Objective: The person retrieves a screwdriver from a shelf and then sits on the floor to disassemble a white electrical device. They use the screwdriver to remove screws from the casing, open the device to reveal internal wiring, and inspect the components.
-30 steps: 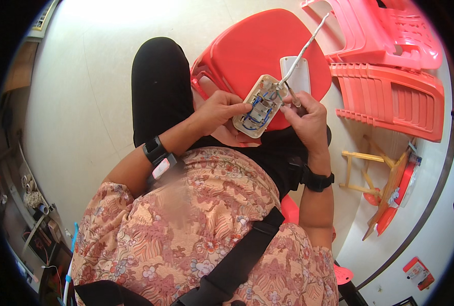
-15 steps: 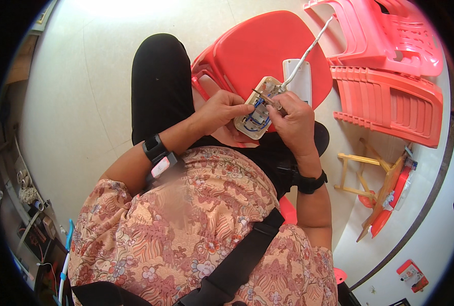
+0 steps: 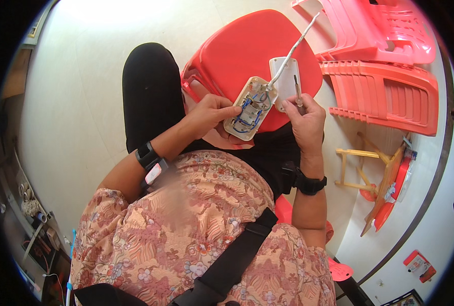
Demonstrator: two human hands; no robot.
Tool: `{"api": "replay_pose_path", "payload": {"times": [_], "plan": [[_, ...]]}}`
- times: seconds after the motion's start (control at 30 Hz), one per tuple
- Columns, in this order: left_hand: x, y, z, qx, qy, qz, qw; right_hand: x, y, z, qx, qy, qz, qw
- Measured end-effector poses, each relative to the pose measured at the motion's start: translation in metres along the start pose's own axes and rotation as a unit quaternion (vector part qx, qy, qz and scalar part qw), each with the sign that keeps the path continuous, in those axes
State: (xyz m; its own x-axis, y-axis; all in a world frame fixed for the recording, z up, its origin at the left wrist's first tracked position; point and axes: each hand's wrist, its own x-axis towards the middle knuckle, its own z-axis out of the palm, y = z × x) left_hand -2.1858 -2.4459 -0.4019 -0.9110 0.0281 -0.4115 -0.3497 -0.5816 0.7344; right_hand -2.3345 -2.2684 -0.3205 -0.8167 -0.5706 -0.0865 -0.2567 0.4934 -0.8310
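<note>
Opened beige plastic power-strip casing with blue wiring [image 3: 251,108]: gripped by left hand [image 3: 210,113]; right hand [image 3: 305,120], just beside, clasps thin metal screwdriver [image 3: 298,93].

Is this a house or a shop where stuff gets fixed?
Probably a small home workshop or repair corner, though I can't be sure. Red plastic stools are stacked on a pale tiled floor, tools and wires clutter a shelf, and the left hand holds an opened white power strip.

Socket box [image 3: 251,108] in left hand [image 3: 211,113], over stool [image 3: 247,51]; cover [image 3: 285,76] on stool behind it; screwdriver [image 3: 298,91] in right hand [image 3: 304,120], R of box.
</note>
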Motion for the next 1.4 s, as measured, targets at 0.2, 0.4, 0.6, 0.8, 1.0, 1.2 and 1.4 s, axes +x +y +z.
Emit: {"api": "replay_pose_path", "payload": {"times": [0.2, 0.4, 0.6, 0.8, 1.0, 1.2, 1.4], "plan": [[0.0, -0.002, -0.003, 0.022, 0.0, 0.002, 1.0, 0.004, 0.001, 0.012, 0.047, -0.011, 0.001, 0.999], [0.002, -0.005, -0.005, 0.032, -0.007, 0.007, 0.999, 0.009, -0.005, 0.026, 0.003, -0.043, 0.014, 0.999], [0.002, -0.006, -0.005, 0.025, -0.012, 0.014, 1.0, 0.014, -0.007, 0.033, -0.09, -0.018, -0.025, 0.995], [0.001, -0.005, -0.006, 0.029, -0.016, 0.013, 0.999, 0.017, -0.006, 0.039, -0.07, -0.023, -0.013, 0.997], [0.002, -0.006, -0.008, 0.026, -0.024, 0.012, 0.999, 0.016, -0.007, 0.04, -0.006, -0.033, 0.019, 0.999], [0.001, -0.006, -0.009, 0.01, -0.032, 0.01, 0.999, 0.014, -0.013, 0.039, -0.031, -0.028, 0.005, 0.999], [0.003, -0.009, -0.014, -0.073, -0.05, -0.031, 0.996, 0.008, -0.019, 0.03, 0.041, 0.009, -0.018, 0.999]]}}
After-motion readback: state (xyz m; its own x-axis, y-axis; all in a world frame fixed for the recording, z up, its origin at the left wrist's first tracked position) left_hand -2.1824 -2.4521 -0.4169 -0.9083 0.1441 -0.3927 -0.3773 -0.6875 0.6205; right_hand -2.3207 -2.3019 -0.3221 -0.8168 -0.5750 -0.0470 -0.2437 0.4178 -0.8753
